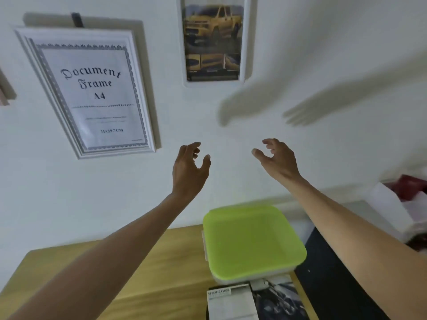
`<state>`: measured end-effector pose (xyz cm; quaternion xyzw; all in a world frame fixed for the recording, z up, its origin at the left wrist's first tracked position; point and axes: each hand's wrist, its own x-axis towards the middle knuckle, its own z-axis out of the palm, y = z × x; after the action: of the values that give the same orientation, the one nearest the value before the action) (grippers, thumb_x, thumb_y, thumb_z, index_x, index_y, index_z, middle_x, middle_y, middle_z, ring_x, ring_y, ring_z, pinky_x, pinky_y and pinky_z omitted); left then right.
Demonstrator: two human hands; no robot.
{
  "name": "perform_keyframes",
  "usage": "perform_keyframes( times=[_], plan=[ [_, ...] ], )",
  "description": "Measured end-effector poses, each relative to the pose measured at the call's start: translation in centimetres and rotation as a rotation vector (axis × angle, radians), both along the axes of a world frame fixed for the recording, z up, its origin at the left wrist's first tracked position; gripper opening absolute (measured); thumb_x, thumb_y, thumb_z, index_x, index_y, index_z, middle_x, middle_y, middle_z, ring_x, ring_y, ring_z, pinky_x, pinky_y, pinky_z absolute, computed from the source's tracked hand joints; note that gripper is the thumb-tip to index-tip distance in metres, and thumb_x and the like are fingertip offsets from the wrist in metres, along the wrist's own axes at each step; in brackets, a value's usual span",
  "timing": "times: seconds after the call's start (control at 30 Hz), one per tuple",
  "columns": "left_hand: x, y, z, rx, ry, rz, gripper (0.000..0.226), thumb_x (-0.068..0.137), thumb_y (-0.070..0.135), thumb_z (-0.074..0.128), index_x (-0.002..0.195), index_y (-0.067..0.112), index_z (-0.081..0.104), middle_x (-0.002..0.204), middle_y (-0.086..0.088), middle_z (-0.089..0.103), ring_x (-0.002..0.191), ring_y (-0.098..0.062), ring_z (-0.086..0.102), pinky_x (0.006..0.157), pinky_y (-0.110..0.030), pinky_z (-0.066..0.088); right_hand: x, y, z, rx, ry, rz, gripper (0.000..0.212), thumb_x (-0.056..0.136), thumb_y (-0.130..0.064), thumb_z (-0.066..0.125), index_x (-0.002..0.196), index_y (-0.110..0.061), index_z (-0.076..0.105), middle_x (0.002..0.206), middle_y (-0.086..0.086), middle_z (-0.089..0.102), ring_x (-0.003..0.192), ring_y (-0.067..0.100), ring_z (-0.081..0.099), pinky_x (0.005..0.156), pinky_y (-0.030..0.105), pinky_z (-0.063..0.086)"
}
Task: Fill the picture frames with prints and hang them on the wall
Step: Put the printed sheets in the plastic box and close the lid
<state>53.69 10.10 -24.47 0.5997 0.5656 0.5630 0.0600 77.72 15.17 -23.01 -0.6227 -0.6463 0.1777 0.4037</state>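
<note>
A white frame holding a yellow truck print hangs on the wall at top centre. To its left hangs a larger white frame with a "Document Frame A4" insert. My left hand and my right hand are raised in front of the bare wall below the truck frame, fingers curled apart, holding nothing and touching neither frame. On the wooden table near the bottom edge lie a car print and a white specification sheet.
A lime-green lidded container stands on the table's far right, against the wall. Another frame's edge shows at far left. White and red items are piled at the right. Dark floor lies beside the table.
</note>
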Motion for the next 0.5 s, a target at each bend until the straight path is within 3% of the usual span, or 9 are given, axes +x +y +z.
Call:
perform_keyframes(
  times=[0.1,0.2,0.3,0.5],
  plan=[
    [1.2,-1.2,-5.8,-0.278,0.013,-0.006,0.044,0.089,0.031,0.066,0.13,0.017,0.055,0.116,0.0,0.058,0.094,-0.017,0.061,0.087,-0.04,0.052,2.3,-1.6,-5.7,-0.185,-0.046,-0.042,0.058,0.086,-0.056,0.064,0.134,-0.026,0.053,0.135,0.003,0.054,0.122,0.021,0.053,0.103,0.042,0.044],
    [2.3,-2.7,-10.7,-0.63,0.057,-0.009,0.053,0.091,0.036,0.062,0.138,0.017,0.046,0.128,-0.005,0.053,0.112,-0.023,0.058,0.098,-0.038,0.045,5.2,-2.9,-10.5,-0.376,-0.116,-0.049,0.063,0.085,-0.056,0.064,0.137,-0.023,0.049,0.139,0.009,0.051,0.122,0.026,0.054,0.099,0.038,0.045],
    [3.2,-3.4,-14.8,-0.877,0.11,-0.028,0.06,0.09,0.033,0.063,0.141,0.008,0.04,0.135,-0.014,0.047,0.124,-0.03,0.048,0.099,-0.036,0.038,7.9,-3.3,-14.2,-0.542,-0.194,-0.03,0.068,0.088,-0.055,0.064,0.142,-0.019,0.045,0.142,0.012,0.049,0.119,0.028,0.058,0.089,0.034,0.048],
    [5.1,-2.9,-21.2,-1.164,0.142,0.047,0.055,0.08,0.044,0.069,0.116,0.005,0.056,0.12,-0.017,0.058,0.11,-0.035,0.058,0.087,-0.04,0.051,12.0,-1.7,-20.0,-0.76,-0.235,0.022,0.077,0.091,-0.049,0.064,0.151,-0.012,0.032,0.152,0.012,0.039,0.137,0.032,0.043,0.103,0.04,0.043]
  ],
)
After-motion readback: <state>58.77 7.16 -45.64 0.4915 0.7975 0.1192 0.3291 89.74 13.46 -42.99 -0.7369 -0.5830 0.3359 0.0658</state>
